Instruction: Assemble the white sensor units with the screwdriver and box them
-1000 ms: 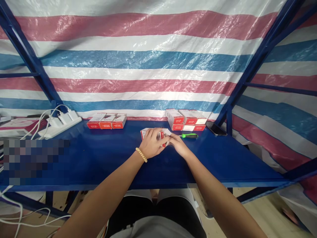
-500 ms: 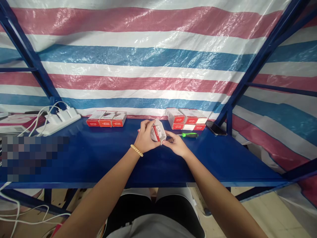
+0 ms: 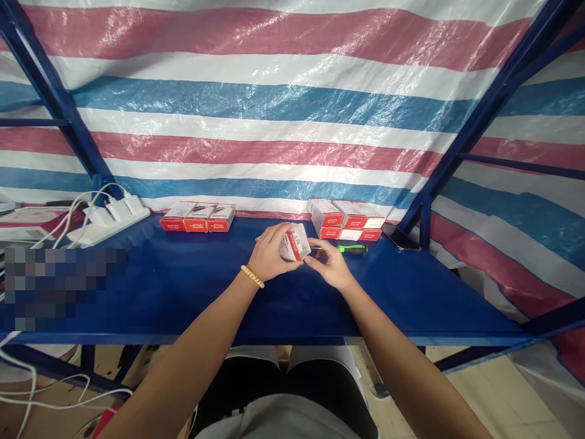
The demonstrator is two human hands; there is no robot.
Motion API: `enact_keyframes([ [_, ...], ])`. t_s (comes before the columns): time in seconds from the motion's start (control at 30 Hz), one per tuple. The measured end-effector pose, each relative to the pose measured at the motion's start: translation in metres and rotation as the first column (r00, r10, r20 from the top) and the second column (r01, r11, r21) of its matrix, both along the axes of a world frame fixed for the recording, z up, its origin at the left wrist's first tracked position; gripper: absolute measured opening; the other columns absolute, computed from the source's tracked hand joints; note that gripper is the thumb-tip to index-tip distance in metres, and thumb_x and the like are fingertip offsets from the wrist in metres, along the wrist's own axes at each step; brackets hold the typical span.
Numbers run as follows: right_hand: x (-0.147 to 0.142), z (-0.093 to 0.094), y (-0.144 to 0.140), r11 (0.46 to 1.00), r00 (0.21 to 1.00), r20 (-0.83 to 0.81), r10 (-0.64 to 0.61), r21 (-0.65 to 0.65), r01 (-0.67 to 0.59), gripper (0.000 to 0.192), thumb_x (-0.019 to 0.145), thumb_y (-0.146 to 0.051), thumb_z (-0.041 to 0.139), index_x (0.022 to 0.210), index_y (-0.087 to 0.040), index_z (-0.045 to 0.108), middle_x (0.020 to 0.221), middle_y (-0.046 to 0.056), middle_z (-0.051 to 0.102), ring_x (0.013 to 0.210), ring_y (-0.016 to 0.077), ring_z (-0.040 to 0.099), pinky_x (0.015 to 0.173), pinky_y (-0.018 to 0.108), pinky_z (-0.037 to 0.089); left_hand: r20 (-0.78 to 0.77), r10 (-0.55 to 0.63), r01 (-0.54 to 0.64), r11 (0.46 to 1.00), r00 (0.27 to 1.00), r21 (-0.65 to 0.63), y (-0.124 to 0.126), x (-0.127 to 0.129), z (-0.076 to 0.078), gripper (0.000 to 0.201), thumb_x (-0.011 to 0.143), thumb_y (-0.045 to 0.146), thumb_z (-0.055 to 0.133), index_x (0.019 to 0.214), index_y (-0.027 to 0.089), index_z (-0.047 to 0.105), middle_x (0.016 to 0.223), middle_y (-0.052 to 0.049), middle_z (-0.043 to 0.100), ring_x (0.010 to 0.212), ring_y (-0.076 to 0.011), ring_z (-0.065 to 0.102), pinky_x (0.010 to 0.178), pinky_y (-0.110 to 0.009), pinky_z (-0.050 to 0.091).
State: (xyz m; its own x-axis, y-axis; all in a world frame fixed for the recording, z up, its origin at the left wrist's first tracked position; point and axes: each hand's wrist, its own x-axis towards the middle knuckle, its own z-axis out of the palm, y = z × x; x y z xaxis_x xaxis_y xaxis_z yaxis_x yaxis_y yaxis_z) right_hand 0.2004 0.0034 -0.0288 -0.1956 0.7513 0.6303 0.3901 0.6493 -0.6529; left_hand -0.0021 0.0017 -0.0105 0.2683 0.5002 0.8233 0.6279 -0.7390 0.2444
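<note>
Left hand [image 3: 269, 259] grips small red-white box [image 3: 295, 242] at frame center, tilted; right hand [image 3: 329, 267] pinches its right end. Green screwdriver [image 3: 351, 249] just right, on blue shelf [image 3: 183, 292].

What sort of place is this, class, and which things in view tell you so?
Probably a makeshift packing station: a blue metal shelf used as a bench, striped tarpaulin behind, rows of red-and-white boxes, and a power strip.

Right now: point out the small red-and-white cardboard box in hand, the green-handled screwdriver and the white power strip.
small red-and-white cardboard box [image 3: 294, 241], head view, on its red side face.
green-handled screwdriver [image 3: 351, 249], head view, on the green handle.
white power strip [image 3: 109, 226], head view, on its long white body.
</note>
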Motion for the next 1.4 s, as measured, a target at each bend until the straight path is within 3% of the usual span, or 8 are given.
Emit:
enact_keyframes([
  [0.27,-0.006,0.007,-0.006,0.955,0.995,0.047,-0.089,0.289,0.071,0.026,0.082,-0.03,0.065,0.107,-0.024,0.067,0.09,0.006,0.066,0.085,0.0208,0.06,0.081,0.04,0.051,-0.2,0.072,-0.046,0.99,0.977,0.131,0.0,0.011,-0.005,0.065,0.074,0.044,0.069,0.13,0.017,0.052,0.129,-0.013,0.061,0.114,-0.0296,0.059,0.1,-0.044,0.045],
  [0.47,-0.007,0.006,0.0,0.991,0.938,-0.344,0.041,-0.108,-0.083,0.019,0.078,-0.034,0.066,0.094,-0.022,0.068,0.075,0.002,0.062,0.063,0.0147,0.055,0.06,0.031,0.047,-0.119,0.081,-0.069,0.992,0.99,0.102,0.002,0.009,-0.006,0.072,0.069,0.042,0.074,0.132,0.017,0.049,0.13,-0.014,0.059,0.117,-0.0305,0.057,0.101,-0.044,0.045],
  [0.67,0.015,0.018,0.007,0.756,0.594,-0.802,0.066,-0.348,-0.555,0.029,0.076,-0.048,0.054,0.079,-0.02,0.06,0.068,0.004,0.064,0.056,0.0156,0.058,0.046,0.026,0.041,0.229,0.215,-0.231,0.972,0.949,0.041,0.007,-0.009,-0.001,0.08,0.063,0.044,0.081,0.129,0.017,0.046,0.125,-0.014,0.06,0.117,-0.0306,0.057,0.101,-0.045,0.046],
  [0.77,0.018,0.015,0.011,0.821,0.728,-0.685,-0.037,-0.436,-0.369,0.031,0.075,-0.05,0.054,0.074,-0.02,0.06,0.064,0.004,0.064,0.053,0.0158,0.057,0.044,0.026,0.039,0.294,0.22,-0.239,0.971,0.93,0.029,0.009,-0.015,0.001,0.08,0.061,0.039,0.082,0.128,0.017,0.045,0.125,-0.013,0.059,0.117,-0.0295,0.057,0.101,-0.045,0.047],
  [0.87,0.019,0.004,0.016,0.901,0.947,-0.215,-0.24,-0.412,0.135,0.025,0.07,-0.045,0.064,0.065,-0.021,0.063,0.06,0.003,0.063,0.055,0.0168,0.057,0.049,0.027,0.042,0.291,0.177,-0.2,0.978,0.94,0.051,0.009,-0.016,0.001,0.077,0.062,0.035,0.081,0.127,0.018,0.044,0.126,-0.013,0.058,0.118,-0.0287,0.058,0.102,-0.045,0.047],
  [1.07,0.036,-0.01,0.023,0.846,0.828,0.203,-0.522,0.003,0.533,0.009,0.067,-0.028,0.066,0.06,-0.022,0.063,0.064,0.007,0.064,0.066,0.0217,0.061,0.065,0.035,0.05,0.223,0.135,-0.157,0.984,0.965,0.082,0.009,-0.016,-0.001,0.077,0.061,0.028,0.077,0.128,0.018,0.041,0.127,-0.014,0.056,0.119,-0.0292,0.056,0.102,-0.046,0.047],
  [1.17,0.033,-0.004,0.016,0.854,0.847,0.111,-0.52,0.044,0.518,0.009,0.069,-0.026,0.063,0.074,-0.02,0.067,0.078,0.009,0.069,0.076,0.0238,0.064,0.075,0.04,0.053,0.144,0.147,-0.165,0.979,0.979,0.123,0.009,-0.015,-0.002,0.075,0.06,0.023,0.075,0.128,0.017,0.043,0.128,-0.014,0.056,0.12,-0.0307,0.054,0.103,-0.047,0.045],
  [1.4,-0.006,0.001,-0.001,0.995,1.0,-0.02,0.022,-0.1,-0.024,0.02,0.082,-0.036,0.061,0.086,-0.019,0.071,0.077,0.005,0.073,0.065,0.0181,0.065,0.063,0.032,0.053,-0.202,0.135,-0.103,0.982,0.97,0.16,0.004,0.0,-0.004,0.065,0.066,0.021,0.067,0.129,0.016,0.05,0.132,-0.015,0.057,0.116,-0.0325,0.054,0.099,-0.047,0.044],
])
